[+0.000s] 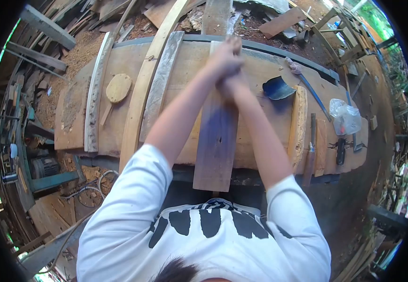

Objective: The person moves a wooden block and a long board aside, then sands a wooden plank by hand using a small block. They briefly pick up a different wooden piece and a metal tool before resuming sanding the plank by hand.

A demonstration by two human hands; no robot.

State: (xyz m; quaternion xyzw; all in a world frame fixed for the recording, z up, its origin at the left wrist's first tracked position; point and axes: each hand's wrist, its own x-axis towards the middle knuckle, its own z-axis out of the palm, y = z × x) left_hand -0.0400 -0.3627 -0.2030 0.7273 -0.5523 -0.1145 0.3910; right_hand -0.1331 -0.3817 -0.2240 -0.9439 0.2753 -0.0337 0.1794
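Note:
A wooden plank lies lengthwise in front of me, its near end jutting over the workbench edge. Its middle has a dark purplish tint. Both my arms reach forward over it. My left hand is closed near the plank's far end, slightly blurred. Just behind and touching it, my right hand is closed as well. Whatever the two hands grip is hidden by fingers and blur. To the right of my hands lies a curled dark blue sheet.
The workbench also bears long boards, a round wooden paddle, a rough wood strip, a blue bar with a wrapped end, a plastic bag and a black object. A motor stands lower left.

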